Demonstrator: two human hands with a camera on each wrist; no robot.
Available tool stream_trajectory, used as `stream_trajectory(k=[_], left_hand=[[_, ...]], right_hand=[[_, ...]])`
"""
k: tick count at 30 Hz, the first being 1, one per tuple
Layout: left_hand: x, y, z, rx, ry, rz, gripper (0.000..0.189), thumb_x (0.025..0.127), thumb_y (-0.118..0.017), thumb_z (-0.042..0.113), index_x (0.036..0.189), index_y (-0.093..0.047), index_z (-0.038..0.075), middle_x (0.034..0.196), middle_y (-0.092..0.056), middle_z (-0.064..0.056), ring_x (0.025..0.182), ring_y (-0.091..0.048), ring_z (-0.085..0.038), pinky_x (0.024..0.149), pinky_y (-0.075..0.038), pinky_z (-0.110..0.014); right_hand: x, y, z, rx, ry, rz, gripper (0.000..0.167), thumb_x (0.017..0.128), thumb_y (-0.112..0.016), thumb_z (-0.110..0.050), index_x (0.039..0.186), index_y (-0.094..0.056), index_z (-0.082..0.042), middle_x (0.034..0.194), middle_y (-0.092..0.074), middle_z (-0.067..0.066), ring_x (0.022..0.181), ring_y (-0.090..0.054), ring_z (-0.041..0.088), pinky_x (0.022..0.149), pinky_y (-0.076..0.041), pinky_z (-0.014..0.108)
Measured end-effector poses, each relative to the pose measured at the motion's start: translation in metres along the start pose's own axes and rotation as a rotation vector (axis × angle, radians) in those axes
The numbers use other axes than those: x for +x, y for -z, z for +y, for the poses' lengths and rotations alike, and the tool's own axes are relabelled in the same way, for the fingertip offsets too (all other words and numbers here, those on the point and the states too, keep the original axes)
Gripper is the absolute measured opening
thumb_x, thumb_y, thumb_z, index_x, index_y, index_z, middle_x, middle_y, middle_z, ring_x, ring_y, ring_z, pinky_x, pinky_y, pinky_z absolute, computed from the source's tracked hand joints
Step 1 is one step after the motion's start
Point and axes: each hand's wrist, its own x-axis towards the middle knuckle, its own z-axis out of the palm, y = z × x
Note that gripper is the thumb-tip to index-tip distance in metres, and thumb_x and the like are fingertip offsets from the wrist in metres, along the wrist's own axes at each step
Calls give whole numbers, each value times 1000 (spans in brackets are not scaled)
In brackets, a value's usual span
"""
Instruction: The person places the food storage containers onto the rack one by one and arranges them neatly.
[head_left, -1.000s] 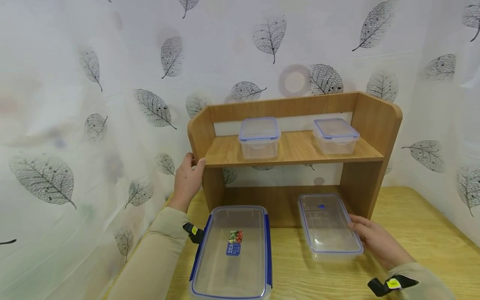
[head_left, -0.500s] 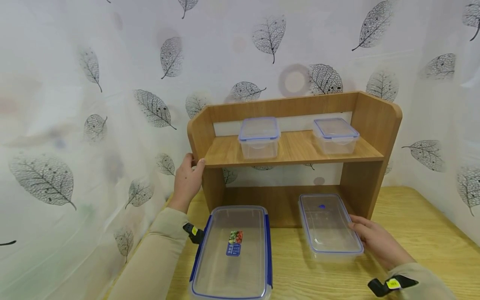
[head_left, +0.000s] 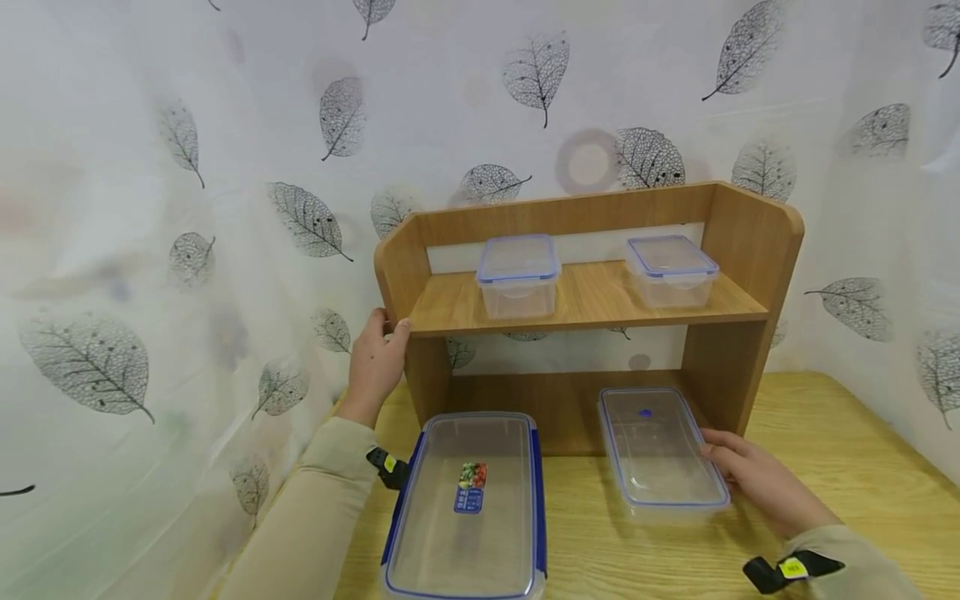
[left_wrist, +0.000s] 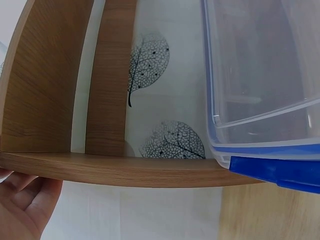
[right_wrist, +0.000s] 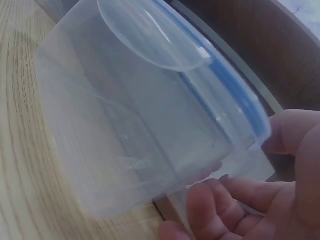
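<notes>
Gripping the tan two-tier wooden shelf (head_left: 592,292) by its 9 o'clock side panel (head_left: 400,279) with the left hand (head_left: 377,360), at 8 o'clock in the head view, fingers curled around the board. Grasping the clear rectangular plastic container with a pale-blue-rimmed lid (head_left: 663,450) by its 3 o'clock edge with the right hand (head_left: 753,475), at 4 o'clock, before the lower compartment, thumb at the lid rim. Cannot tell whether its base touches anything beneath. At 6 o'clock, near the left arm, a larger clear rectangular plastic box with dark blue side clips (head_left: 480,542) and a red, green and blue label (head_left: 471,487). On the upper tier, two small clear plastic boxes with blue-edged lids: one near dial centre (head_left: 519,287), another toward 3 o'clock (head_left: 671,279). Underneath, a yellow wood-grain table (head_left: 592,542)
</notes>
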Motion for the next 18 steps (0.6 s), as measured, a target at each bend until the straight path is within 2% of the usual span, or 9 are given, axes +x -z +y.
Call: stream_trajectory(k=[3, 6, 11, 14, 18], left_hand=[[0, -1, 0, -2, 3, -2, 46, 105, -45, 47, 136, -51, 14, 137, -60, -15, 121, -59, -36, 98, -49, -55], [0, 0, 0, -1, 6, -7, 46, 105, -45, 48, 136, -51, 14, 138, -59, -15, 121, -58, -36, 98, -49, -54], [1, -1, 0, -1, 2, -18, 47, 105, -45, 47, 137, -50, 13, 138, -58, -15, 120, -59, -36, 96, -50, -55], [1, -2, 0, 1, 0, -12, 46, 105, -45, 47, 137, -50, 14, 138, -59, -15, 118, -60, -36, 94, -51, -54], [1, -1, -1, 7, 2, -5, 46, 105, -45, 47, 137, -50, 14, 137, -59, -15, 117, -61, -37, 93, -52, -55]], right_hand=[[-2, 4, -3, -39, 2, -5, 69, 109, -41, -36, 154, -21, 12, 151, -35, 35, 123, -53, 31, 90, -51, 33], [-4, 7, -5, -83, 30, 1, 68, 109, -41, -36, 154, -21, 11, 151, -35, 35, 119, -56, 29, 87, -52, 33], [-10, 7, -7, -126, 104, 39, 65, 110, -41, -33, 154, -22, 11, 150, -34, 38, 124, -53, 40, 84, -55, 30], [-13, 4, -8, -167, 132, 84, 62, 110, -43, -31, 154, -25, 9, 148, -39, 36, 126, -52, 44, 84, -56, 30], [-17, 0, -10, -286, 183, 161, 60, 108, -48, -32, 152, -33, 6, 145, -46, 32, 126, -50, 46, 89, -53, 46]])
